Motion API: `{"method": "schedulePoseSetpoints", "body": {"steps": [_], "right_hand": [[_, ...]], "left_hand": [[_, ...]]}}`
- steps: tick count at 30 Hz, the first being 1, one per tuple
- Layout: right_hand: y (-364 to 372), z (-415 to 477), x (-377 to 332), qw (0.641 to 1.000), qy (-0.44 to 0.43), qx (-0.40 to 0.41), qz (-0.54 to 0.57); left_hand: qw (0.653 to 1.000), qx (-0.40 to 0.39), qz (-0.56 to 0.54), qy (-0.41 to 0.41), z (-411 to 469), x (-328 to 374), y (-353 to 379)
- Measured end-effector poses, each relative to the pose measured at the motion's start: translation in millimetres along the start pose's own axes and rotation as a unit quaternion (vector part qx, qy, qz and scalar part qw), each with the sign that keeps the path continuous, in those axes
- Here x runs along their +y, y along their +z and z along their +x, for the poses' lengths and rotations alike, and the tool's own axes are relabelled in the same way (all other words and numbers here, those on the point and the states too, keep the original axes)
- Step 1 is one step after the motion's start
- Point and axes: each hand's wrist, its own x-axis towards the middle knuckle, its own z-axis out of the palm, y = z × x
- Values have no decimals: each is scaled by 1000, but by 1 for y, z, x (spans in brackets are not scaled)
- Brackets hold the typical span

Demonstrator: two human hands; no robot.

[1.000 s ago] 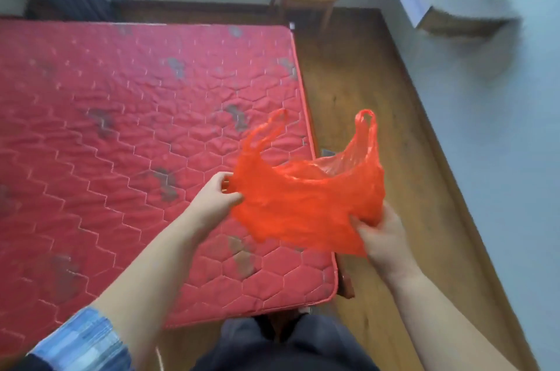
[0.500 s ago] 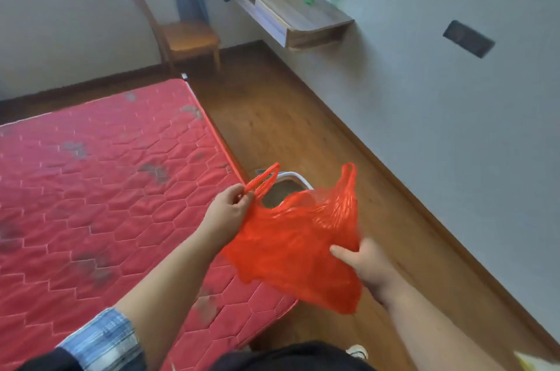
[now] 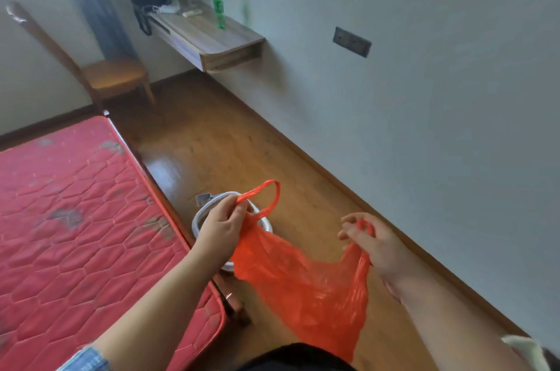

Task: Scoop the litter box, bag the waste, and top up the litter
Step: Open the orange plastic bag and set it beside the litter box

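Bag: the orange bag (image 3: pixel 303 288) hangs low in the middle, stretched between both hands.
Left: the left hand (image 3: pixel 221 229) pinches one handle.
Right: the right hand (image 3: pixel 377 244) curls round the other handle.
Box: the white litter box (image 3: pixel 197 220) peeks out behind the left hand.

The orange plastic bag (image 3: pixel 303 288) is thin, crinkly and a little see-through. It hangs in the air, stretched between two hands, with its mouth pulled wide and its bottom drooping down low. The left hand (image 3: pixel 222 226) pinches one handle, and the loop of that handle sticks up above the fingers. The right hand (image 3: pixel 372 241) holds the other handle, which is hooked around its curled fingers. The bag looks limp and flat.

The litter box (image 3: pixel 209 207) sits on the floor behind the left hand and the bag. Only part of its white rounded rim shows. What is inside it cannot be seen.
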Motion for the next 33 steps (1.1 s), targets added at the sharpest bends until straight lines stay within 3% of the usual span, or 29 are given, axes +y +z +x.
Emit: {"method": "schedulePoseSetpoints", "body": {"steps": [4, 12, 19, 26, 27, 29, 33], "right_hand": [[-73, -6, 8, 985, -5, -57, -162], [-126, 3, 15, 937, 16, -107, -333], [-148, 49, 24, 891, 79, -104, -435], [-162, 160, 16, 848, 140, -95, -502], [-163, 178, 10, 852, 142, -81, -498], [-166, 218, -8, 891, 132, -30, -433], [-157, 302, -46, 971, 100, 100, -193]], "left_hand": [[999, -24, 25, -8, 7, 46, 75], [995, -83, 52, -14, 39, 94, 171], [993, -84, -37, -70, 93, 109, 209], [985, -66, -93, -130, 201, 101, 208], [983, -61, -106, -137, 223, 99, 205], [975, -74, -148, -146, 269, 101, 199], [968, -186, -125, -116, 339, 111, 184]]}}
